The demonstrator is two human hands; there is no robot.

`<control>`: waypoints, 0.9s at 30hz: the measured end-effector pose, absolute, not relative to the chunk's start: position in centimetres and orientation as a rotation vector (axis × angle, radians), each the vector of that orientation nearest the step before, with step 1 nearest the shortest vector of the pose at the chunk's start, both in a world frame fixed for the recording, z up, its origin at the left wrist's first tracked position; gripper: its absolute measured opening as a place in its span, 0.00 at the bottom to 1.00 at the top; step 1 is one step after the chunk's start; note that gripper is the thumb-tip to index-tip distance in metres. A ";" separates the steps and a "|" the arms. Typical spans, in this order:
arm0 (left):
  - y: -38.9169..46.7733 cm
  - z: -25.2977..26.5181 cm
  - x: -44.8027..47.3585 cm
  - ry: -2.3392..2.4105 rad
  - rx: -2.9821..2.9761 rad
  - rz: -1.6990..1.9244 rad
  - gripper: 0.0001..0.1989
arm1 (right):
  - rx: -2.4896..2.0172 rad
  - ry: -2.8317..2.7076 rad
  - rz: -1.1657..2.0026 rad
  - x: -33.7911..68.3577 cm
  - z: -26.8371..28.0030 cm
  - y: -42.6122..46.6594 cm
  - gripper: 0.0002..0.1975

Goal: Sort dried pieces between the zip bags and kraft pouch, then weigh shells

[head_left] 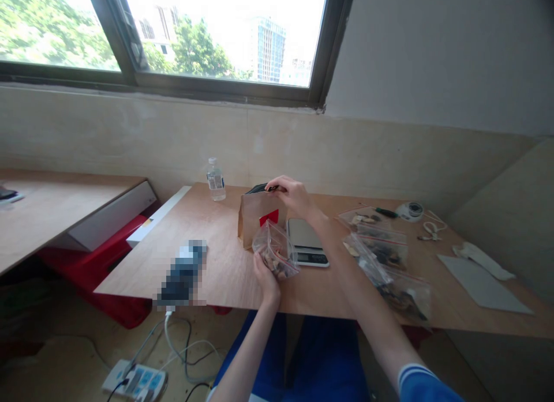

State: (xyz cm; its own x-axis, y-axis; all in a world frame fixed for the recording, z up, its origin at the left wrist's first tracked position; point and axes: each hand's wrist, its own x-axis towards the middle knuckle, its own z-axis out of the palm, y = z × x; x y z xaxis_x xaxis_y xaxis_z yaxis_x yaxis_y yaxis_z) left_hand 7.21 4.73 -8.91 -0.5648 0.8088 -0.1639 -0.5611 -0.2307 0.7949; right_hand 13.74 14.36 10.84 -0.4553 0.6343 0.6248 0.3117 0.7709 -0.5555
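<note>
One paper bag (254, 216), upright lengthwise, opening upward

Bright, dark-framed window (186, 50) above pale wall (182, 131); wooden table (234, 281); red stool (97, 255), perhaps, in shadow left.

Near the centre of the frame, the bare right hand (296, 196) partly covers a small dark piece (272, 188) at its fingertips, too small to identify. The upright brown paper bag (254, 213) hides most of its inside, and its lower right front is masked by a clear plastic zip bag (283, 253) whose brownish contents cannot be told apart. The bare left hand (264, 275) has fingers hidden behind that plastic. Readings on the flat silver-grey scale (300, 233) are illegible. Lower left of centre, a dark rectangular device (182, 275) is pixelated. The bottom edge cuts off the white-and-blue power strip (136, 379) and the blue sleeve (426, 384).
</note>
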 end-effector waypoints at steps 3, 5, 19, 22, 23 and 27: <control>4.7 -8.9 7.3 1.052 0.350 1.894 0.23 | -0.672 -2.128 0.465 13.5 9.9 15.0 0.12; 4.6 -8.7 7.3 1.044 0.345 1.888 0.23 | -0.678 -2.130 0.483 13.6 9.8 14.9 0.12; 4.4 -8.6 7.3 1.043 0.332 1.872 0.22 | -0.965 -2.516 0.697 12.9 14.8 15.4 0.10; 4.5 -8.8 7.2 1.051 0.332 1.887 0.20 | -0.968 -2.536 0.833 12.7 15.0 16.0 0.07; 4.5 -8.9 7.2 1.054 0.333 1.892 0.19 | -0.961 -2.533 0.851 12.6 15.1 16.0 0.07; 4.7 -9.3 7.2 1.059 0.333 1.895 0.20 | -0.962 -2.514 0.839 12.5 15.3 15.9 0.07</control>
State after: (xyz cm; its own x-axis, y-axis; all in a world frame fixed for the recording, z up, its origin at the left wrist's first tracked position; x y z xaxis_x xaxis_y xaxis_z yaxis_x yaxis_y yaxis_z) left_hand 7.15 4.71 -9.27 -0.5487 0.8156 -0.1836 -0.5836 -0.2164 0.7827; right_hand 12.46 15.88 15.26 -0.7220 0.6868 0.0842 0.4985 0.6007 -0.6250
